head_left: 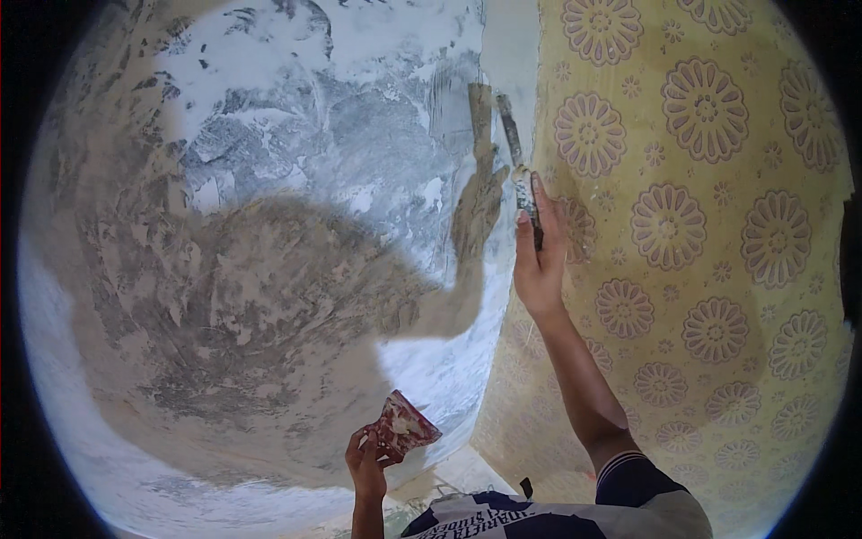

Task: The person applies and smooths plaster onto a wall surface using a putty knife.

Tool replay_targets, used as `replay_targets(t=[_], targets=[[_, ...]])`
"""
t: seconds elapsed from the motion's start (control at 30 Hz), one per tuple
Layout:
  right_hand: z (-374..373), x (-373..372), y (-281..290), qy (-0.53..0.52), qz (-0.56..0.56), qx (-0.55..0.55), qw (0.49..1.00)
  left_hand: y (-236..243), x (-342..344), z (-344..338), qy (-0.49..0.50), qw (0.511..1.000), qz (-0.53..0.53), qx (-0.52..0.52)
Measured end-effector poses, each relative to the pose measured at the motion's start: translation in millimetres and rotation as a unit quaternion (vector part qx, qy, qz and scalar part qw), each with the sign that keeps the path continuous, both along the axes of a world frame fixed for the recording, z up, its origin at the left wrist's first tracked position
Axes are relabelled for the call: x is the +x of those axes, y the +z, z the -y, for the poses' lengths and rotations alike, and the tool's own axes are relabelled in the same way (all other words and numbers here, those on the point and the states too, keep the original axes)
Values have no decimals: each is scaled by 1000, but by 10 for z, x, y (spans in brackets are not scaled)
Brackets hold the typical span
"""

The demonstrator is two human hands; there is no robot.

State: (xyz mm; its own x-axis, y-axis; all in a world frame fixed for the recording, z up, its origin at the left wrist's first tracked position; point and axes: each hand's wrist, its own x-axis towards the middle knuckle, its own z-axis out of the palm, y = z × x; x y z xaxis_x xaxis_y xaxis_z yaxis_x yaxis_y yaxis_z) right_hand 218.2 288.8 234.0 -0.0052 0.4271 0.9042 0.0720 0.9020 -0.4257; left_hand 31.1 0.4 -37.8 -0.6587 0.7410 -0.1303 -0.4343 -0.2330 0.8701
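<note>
Nearest, at the lower edge: a light and dark shirt (548,523) with a dark, stripe-cuffed right sleeve (633,481); left hand (366,460) low, left of the shirt, fingers bent and gripping a flat red spreader (409,426) by its left end; the spreader is tilted, its face smeared with pale material, its wide edge toward the right.

Farther up: right arm (588,382) extended; right hand (541,260) closed around the handle of a putty knife (510,130), thumb to the left of the handle; the narrow blade points up, leaning slightly left, in front of the pale strip (509,54) between the two wall finishes; blade contact with the wall cannot be told.

Beyond, left: wall (296,135) with patchy grey and white coating, partly bright, partly under a broad shadow (305,296); a narrow shadow of knife and arm falls just left of the blade; right: yellow wallpaper (646,121) with purplish flower rosettes.
</note>
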Motion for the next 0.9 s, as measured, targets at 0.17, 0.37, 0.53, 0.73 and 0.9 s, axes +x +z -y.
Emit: replay_targets(t=[0.17,0.37,0.53,0.73,0.9], targets=[[-46,-118,15,-46,13,27,999,-10,41,-29,7,1000,0,-6],[-126,-144,12,-75,29,48,996,-65,77,-87,7,1000,-6,-10],[-69,-180,-102,-70,33,32,996,14,129,-180,-1,1000,-5,-12],[78,-177,-530,-63,56,0,996,67,135,-228,-20,1000,-21,-6],[17,-135,-224,-72,29,25,997,65,160,-206,-14,1000,-21,-10]])
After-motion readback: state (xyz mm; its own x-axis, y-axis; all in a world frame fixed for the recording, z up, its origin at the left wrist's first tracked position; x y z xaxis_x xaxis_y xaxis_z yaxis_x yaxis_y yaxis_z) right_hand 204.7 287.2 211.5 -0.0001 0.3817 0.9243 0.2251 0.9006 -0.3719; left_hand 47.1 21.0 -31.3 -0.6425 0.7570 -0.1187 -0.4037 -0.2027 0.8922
